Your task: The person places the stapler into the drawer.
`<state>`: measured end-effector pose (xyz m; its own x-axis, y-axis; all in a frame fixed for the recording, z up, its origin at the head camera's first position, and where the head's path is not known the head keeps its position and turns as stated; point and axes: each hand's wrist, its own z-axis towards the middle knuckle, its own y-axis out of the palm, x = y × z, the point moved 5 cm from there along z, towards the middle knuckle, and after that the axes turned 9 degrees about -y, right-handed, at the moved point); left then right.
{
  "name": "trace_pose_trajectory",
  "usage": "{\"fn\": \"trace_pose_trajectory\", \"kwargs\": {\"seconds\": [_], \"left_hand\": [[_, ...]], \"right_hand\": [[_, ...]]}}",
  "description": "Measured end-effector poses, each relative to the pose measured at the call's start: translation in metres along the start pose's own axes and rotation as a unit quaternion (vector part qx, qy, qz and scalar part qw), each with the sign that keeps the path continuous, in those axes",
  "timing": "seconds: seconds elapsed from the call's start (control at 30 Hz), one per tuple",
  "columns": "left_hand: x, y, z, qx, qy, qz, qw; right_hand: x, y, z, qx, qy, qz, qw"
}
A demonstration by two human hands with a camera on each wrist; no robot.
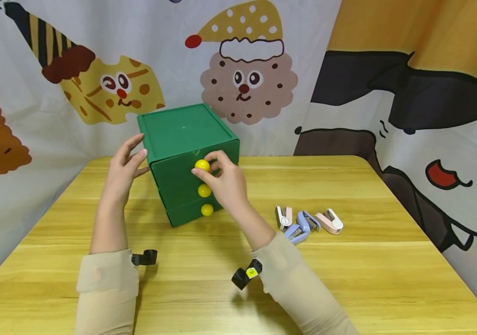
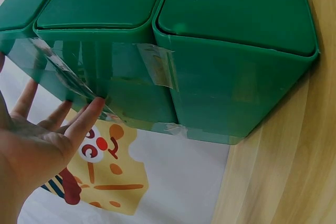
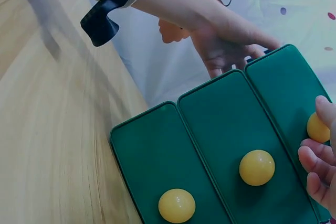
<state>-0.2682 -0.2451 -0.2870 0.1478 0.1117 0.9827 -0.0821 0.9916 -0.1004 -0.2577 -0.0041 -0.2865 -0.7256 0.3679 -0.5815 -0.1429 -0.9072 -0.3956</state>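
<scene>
A green three-drawer box (image 1: 184,132) stands on the wooden table, turned at a slight angle, its drawers closed. Each drawer front carries a round yellow knob: top knob (image 1: 202,165), middle knob (image 1: 204,190), bottom knob (image 1: 207,210). Between thumb and fingers my right hand (image 1: 231,184) pinches the top knob, also seen at the right edge of the right wrist view. My left hand (image 1: 122,170) is at the box's left side, fingers spread and fairly straight, with fingertips against the side wall. Clear tape (image 2: 157,64) runs along that wall in the left wrist view.
Right of the box lie several small staplers: a white-and-pink stapler (image 1: 284,217), blue staplers (image 1: 303,226) and a pink stapler with a white end (image 1: 329,221). Behind the wooden table (image 1: 347,288) hangs a curtain (image 1: 171,28) printed with cartoon figures.
</scene>
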Motion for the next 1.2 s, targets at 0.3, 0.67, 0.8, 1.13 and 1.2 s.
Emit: {"fn": "trace_pose_trajectory", "kwargs": {"seconds": [0.3,0.67,0.8,1.13,1.2], "left_hand": [[0.000,0.000,-0.001,0.000,-0.001,0.002,1.0000],[0.002,0.000,-0.002,0.003,0.003,0.014,0.9999],[0.002,0.000,-0.002,0.003,0.003,0.017,0.9998],[0.000,0.000,-0.001,0.003,0.001,0.019,0.9998],[0.001,0.000,-0.001,0.003,0.002,0.019,0.9998]], "right_hand": [[0.002,0.001,-0.005,-0.004,-0.001,-0.024,0.9997],[0.016,-0.004,-0.032,0.046,0.013,-0.053,0.9975],[0.021,0.003,-0.040,0.041,0.024,-0.065,0.9967],[0.031,0.020,-0.050,0.011,0.061,-0.065,0.9960],[0.032,0.022,-0.050,0.007,0.065,-0.060,0.9961]]}}
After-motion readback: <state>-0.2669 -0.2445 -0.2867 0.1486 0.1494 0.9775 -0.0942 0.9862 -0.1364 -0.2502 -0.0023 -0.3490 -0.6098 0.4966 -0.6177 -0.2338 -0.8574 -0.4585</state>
